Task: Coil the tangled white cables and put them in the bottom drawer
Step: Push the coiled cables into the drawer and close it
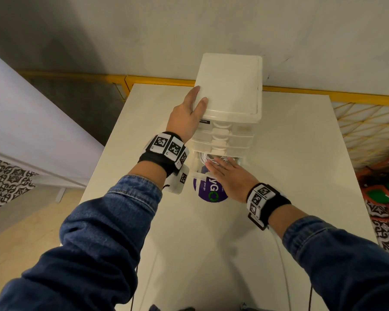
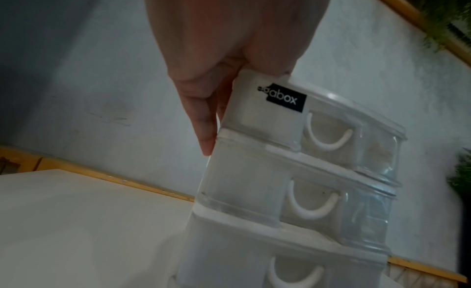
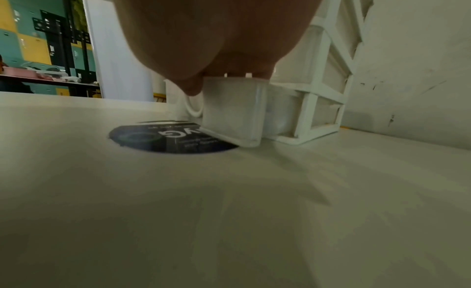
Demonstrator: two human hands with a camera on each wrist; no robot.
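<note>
A small white drawer unit [image 1: 229, 86] [image 2: 244, 187] stands at the back of the white table [image 1: 290, 198]. Its clear bottom drawer [image 1: 198, 175] [image 3: 234, 111] is pulled out toward me. Coiled white cables [image 1: 205, 158] lie inside it, partly hidden. My left hand [image 1: 188, 113] [image 2: 229, 50] presses on the unit's top left corner, with straight fingers [image 2: 203, 121] down its side. My right hand [image 1: 230, 176] [image 3: 216, 30] lies flat over the open drawer, with its fingertips on the cables and its palm on the drawer's front rim.
A round purple sticker [image 1: 211, 195] [image 3: 165, 139] sits on the table under the drawer. The two upper drawers [image 2: 328, 135] are closed. A grey wall [image 1: 211, 25] rises right behind the unit, and a yellow rail [image 1: 157, 80] runs along the table's far edge.
</note>
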